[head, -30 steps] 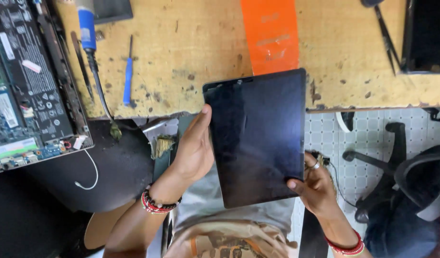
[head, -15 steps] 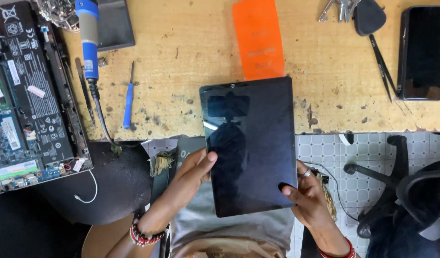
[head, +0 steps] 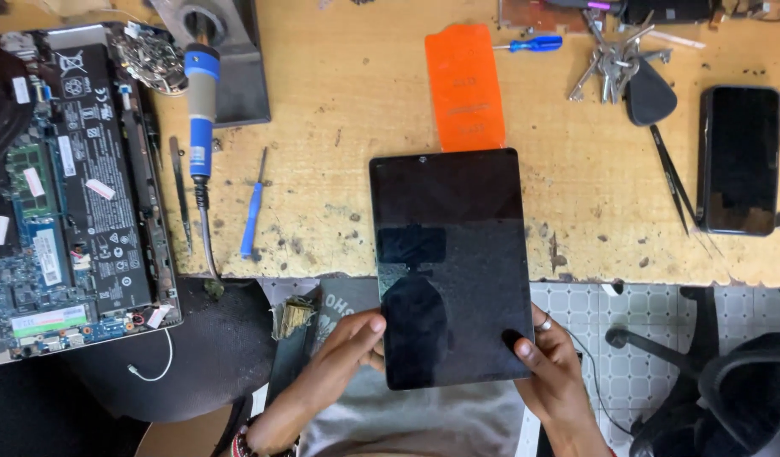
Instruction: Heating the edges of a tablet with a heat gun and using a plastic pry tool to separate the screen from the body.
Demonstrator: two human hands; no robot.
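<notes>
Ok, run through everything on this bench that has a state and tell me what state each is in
Black rectangular tablet: screen dark, held at its lower edge by left hand and right hand.
Opened laptop: cover off, circuit boards exposed.
Black smartphone: screen dark, lying flat.
Blue-handled soldering iron: lying on the wooden bench.
Orange flat plastic card: lying flat.

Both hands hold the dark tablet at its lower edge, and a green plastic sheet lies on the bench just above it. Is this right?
Not quite. In the head view the plastic sheet above the tablet is orange, not green. The left hand and right hand do hold its lower edge.
</notes>
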